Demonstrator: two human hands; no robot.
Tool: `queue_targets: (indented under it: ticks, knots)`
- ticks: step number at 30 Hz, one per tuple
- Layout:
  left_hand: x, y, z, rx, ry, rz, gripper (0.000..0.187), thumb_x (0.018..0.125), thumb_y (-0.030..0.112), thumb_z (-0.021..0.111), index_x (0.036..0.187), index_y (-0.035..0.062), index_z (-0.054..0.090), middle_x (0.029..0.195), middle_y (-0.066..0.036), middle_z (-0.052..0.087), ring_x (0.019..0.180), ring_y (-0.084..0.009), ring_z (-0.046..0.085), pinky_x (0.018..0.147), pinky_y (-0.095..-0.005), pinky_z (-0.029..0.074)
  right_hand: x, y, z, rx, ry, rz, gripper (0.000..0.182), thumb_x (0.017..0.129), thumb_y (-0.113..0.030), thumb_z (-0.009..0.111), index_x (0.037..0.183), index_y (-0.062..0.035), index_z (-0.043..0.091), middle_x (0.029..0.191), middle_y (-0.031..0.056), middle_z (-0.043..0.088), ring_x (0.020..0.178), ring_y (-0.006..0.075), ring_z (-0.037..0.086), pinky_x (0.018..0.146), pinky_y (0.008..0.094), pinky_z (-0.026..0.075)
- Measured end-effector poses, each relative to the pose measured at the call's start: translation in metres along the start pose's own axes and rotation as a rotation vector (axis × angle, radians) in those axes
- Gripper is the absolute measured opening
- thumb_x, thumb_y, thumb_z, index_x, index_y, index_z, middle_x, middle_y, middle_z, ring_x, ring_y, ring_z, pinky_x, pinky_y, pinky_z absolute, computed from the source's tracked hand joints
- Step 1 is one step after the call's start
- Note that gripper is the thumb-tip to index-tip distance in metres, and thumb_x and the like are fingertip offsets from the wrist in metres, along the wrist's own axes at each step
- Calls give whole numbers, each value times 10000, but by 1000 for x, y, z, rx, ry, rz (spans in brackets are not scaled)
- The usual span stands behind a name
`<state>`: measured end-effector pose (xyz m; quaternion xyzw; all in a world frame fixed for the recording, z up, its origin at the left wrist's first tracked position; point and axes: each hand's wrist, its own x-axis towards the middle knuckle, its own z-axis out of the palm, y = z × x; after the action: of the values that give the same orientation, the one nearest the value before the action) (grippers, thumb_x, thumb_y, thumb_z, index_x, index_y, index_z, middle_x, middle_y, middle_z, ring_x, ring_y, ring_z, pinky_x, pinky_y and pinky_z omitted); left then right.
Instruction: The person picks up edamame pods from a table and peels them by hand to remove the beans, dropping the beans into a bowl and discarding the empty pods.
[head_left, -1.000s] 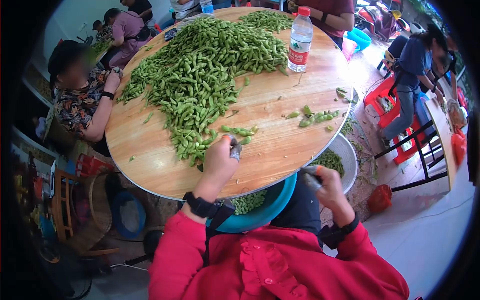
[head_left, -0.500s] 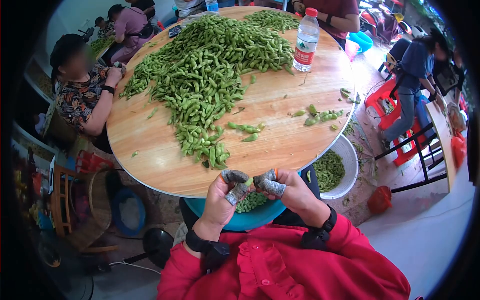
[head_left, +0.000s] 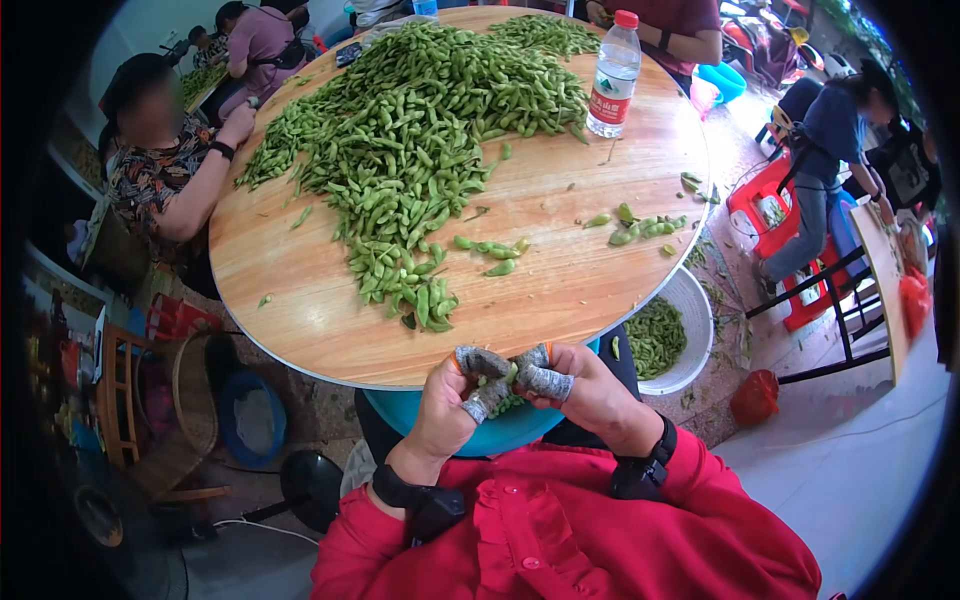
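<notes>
My left hand (head_left: 455, 402) and my right hand (head_left: 575, 388) meet just off the near table edge, with grey finger covers on thumbs and forefingers. Between their closed fingertips is a green soybean pod (head_left: 511, 375), partly covered by the fingers. Below them, a blue-green basin (head_left: 515, 432) sits at my lap; shelled beans in it are mostly hidden by my hands. A large heap of soybean pods (head_left: 410, 130) spreads over the round wooden table (head_left: 560, 260). A few loose pods (head_left: 490, 249) lie apart from the heap.
A bottle with a red cap (head_left: 613, 85) stands right of the heap. On the floor at right, a white basket (head_left: 697, 345) holds many pods, near a red bag (head_left: 755, 398). A person (head_left: 165, 160) sits at the table's left; others work farther back.
My hands have drawn together, and the pod between them is now more covered by the fingers. The seated person's hand at left has moved up slightly.
</notes>
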<state>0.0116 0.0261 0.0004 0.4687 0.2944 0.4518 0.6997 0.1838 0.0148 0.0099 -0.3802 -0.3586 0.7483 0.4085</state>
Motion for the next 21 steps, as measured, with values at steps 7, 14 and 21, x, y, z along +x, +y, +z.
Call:
queue_targets:
  ticks: [7, 14, 21]
  knots:
    - [-3, 1, 3, -26, 27, -70, 230, 747, -5, 612, 939, 44, 495, 881, -19, 543, 812, -102, 515, 737, -225, 415, 1, 5, -4, -74, -33, -54, 201, 825, -238, 579, 843, -38, 573, 721, -34, 551, 620, 35, 444, 560, 180, 361]
    - [-4, -5, 0, -22, 32, -75, 220, 756, -19, 591, 939, 48, 488, 859, -8, 533, 771, -88, 515, 685, -204, 421, 3, 3, 4, -106, -3, -94, 148, 840, -150, 556, 849, -2, 557, 746, -23, 551, 683, 44, 465, 600, 208, 397]
    - [-1, 3, 12, 655, 122, 102, 234, 738, -35, 561, 953, 12, 482, 854, -105, 555, 801, -215, 560, 699, -276, 451, 12, 10, -1, -98, 55, -29, 118, 842, -136, 550, 854, -18, 555, 711, -47, 515, 654, 33, 433, 579, 195, 373]
